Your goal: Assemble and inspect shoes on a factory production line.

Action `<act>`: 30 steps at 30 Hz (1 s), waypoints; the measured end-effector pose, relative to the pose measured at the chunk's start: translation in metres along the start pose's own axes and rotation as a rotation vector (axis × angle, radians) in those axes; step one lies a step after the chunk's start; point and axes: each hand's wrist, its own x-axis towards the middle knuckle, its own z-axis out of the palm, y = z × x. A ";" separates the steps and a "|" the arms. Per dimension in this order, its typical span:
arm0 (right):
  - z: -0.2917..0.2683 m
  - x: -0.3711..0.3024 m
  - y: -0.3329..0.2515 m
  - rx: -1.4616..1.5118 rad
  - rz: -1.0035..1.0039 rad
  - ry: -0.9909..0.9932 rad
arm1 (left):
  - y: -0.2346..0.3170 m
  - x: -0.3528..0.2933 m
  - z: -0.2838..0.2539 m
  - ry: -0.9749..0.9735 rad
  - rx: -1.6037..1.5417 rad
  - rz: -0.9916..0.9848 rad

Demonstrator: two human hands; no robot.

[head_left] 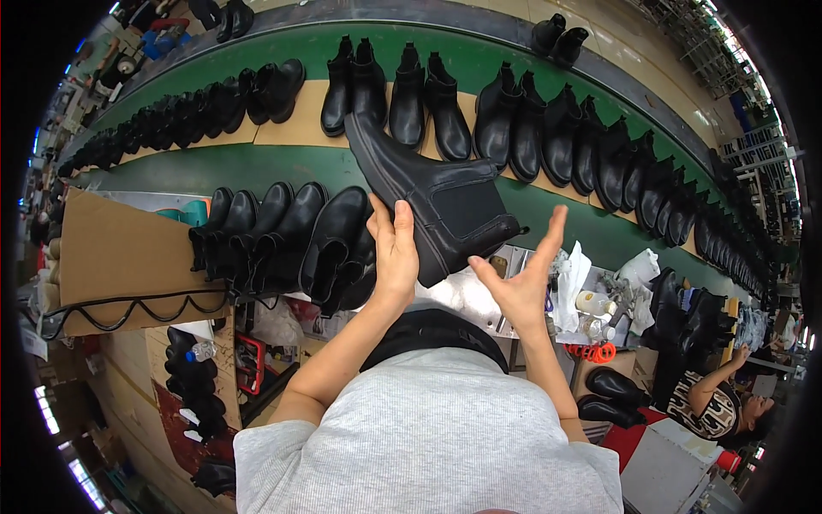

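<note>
Across our whole view runs the green counter (282, 164), with a long row of boots (497, 128) towards its far edge on a cardboard strip (295, 133). A brown cardboard panel (120, 257) stands at the counter's near left, and beside it other boots (295, 218) crowd the near edge, so we have little room on that side. We have the black boot (407, 176) raised above the middle of the counter, tilted, toe towards the far edge and sole to the left. We judge it fairly light, firm at sole and toe, softer at the elastic panel (462, 210); its smooth upper may slip and mark, so the sole's waist and heel look the surest hold. Our left hand (396, 257) has its fingers closed round the sole, thumb on the upper. Our right hand (521, 300) holds nothing, fingers spread wide; its thumb tip is by the boot's back, whether touching we cannot tell. White paper (572, 287) and a clear bottle (592, 326) clutter the near edge to the right, with an orange coil (591, 352) just below.
</note>
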 end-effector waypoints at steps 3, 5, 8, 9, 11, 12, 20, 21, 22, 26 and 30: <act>0.007 0.016 -0.006 -0.160 -0.223 -0.056 | 0.014 0.002 0.008 -0.033 0.137 0.095; 0.013 0.025 -0.001 -0.021 -0.066 -0.223 | 0.012 0.005 0.011 -0.058 0.144 0.123; 0.016 0.031 0.006 -0.002 -0.080 -0.244 | 0.012 0.006 0.011 -0.010 0.152 0.196; 0.017 0.033 0.007 -0.012 -0.070 -0.261 | 0.012 0.007 0.011 -0.016 0.154 0.205; 0.018 0.034 0.008 -0.046 -0.057 -0.273 | 0.011 0.008 0.011 -0.025 0.155 0.214; 0.019 0.035 0.008 -0.081 -0.045 -0.289 | 0.008 0.009 0.010 -0.025 0.168 0.234; 0.014 0.045 0.005 -0.149 -0.063 -0.359 | 0.011 0.006 0.009 -0.048 0.256 0.329; 0.013 0.046 0.003 -0.163 -0.067 -0.379 | 0.010 0.005 0.009 -0.053 0.265 0.331; 0.013 0.047 0.002 -0.163 -0.068 -0.378 | 0.009 0.005 0.009 -0.058 0.273 0.333; 0.009 0.053 -0.003 -0.170 -0.069 -0.440 | 0.011 0.004 0.011 -0.065 0.242 0.335; 0.010 0.055 -0.012 -0.203 0.037 -0.542 | 0.003 0.004 0.012 -0.048 0.265 0.324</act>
